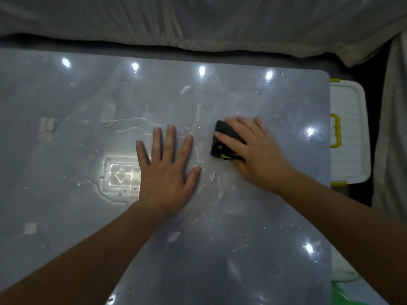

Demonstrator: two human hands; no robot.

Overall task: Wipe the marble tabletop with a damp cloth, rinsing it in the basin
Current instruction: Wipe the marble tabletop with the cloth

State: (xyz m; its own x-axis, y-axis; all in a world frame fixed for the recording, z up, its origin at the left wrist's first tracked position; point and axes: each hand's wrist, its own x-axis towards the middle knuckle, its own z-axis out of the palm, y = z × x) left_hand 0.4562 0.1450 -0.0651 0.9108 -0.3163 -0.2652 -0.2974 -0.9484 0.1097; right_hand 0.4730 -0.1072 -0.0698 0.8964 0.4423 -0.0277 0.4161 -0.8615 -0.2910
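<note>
Here the right hand (253,150) lies palm down on a dark folded cloth (222,139), pressing it flat against the marble tabletop (220,249). The fingers are spread over the cloth rather than curled round it; it is held by pressure from above, not gripped. The cloth sits under the fingers and the front of the palm, its far-left corner and left edge showing beyond the fingertips. Patches of yellow show at its near edge, just beside the thumb. It lies right of the table's middle, well in from the right edge.

The left hand (167,168) rests just left of the cloth, apart from it, flat and empty on the wet stone with fingers splayed and pointing to the far side. Streaks and beads of water gleam around both hands, and ceiling lights are mirrored in the glossy grey surface.

Beyond the table's right edge, lower down, stands a white plastic box (352,137) with yellow clasps and a yellow handle. Along the far side runs pale grey draped fabric (198,23). Something green (350,293) shows at the near right corner, too cropped to identify.
</note>
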